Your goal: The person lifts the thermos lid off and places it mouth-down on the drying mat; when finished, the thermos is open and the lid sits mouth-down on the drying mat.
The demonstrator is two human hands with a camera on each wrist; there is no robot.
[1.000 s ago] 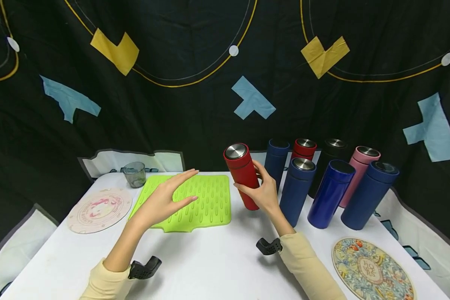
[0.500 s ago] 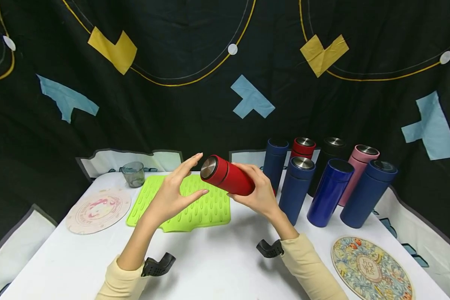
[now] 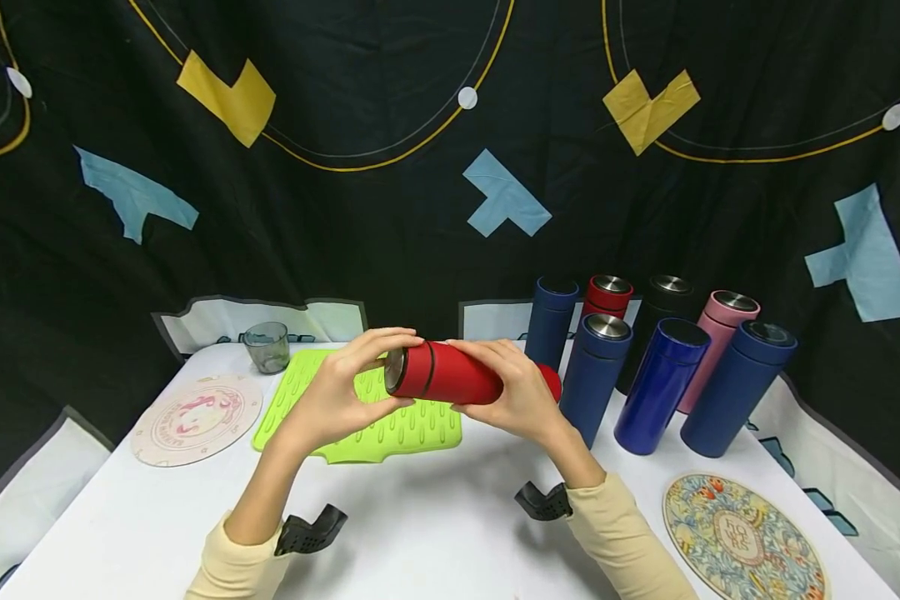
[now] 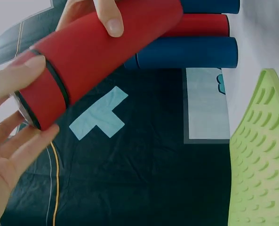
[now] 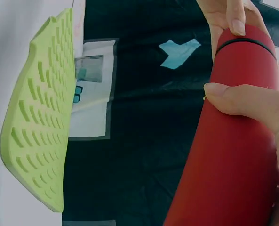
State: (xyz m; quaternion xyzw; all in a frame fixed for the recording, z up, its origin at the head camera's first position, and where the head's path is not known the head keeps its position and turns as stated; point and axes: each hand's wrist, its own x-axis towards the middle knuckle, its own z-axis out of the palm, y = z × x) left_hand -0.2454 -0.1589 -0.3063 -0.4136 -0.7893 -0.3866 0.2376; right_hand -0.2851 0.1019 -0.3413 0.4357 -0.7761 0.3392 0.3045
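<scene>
A red thermos flask [image 3: 461,375] is held nearly level above the white table, its lid end to the left. My right hand [image 3: 521,392] grips the body, thumb below and fingers over the top. My left hand [image 3: 333,400] holds the lid [image 4: 43,92] between thumb and fingers, close to the dark ring where lid and body meet. In the right wrist view, the right thumb lies across the red body [image 5: 228,160], and the left hand [image 5: 224,19] is at its far end. The lid's silver top is partly hidden by the left fingers.
Behind and below the flask lies a lime green ribbed mat [image 3: 420,425]. A glass cup [image 3: 268,348] and a round pink mat [image 3: 197,419] are at left. Several thermos flasks, including a dark blue one [image 3: 596,379], stand at right, near a round floral mat [image 3: 742,537].
The right hand has tipped the red thermos from upright to nearly level and brought it left. The left hand, open before, has taken hold of the lid.
</scene>
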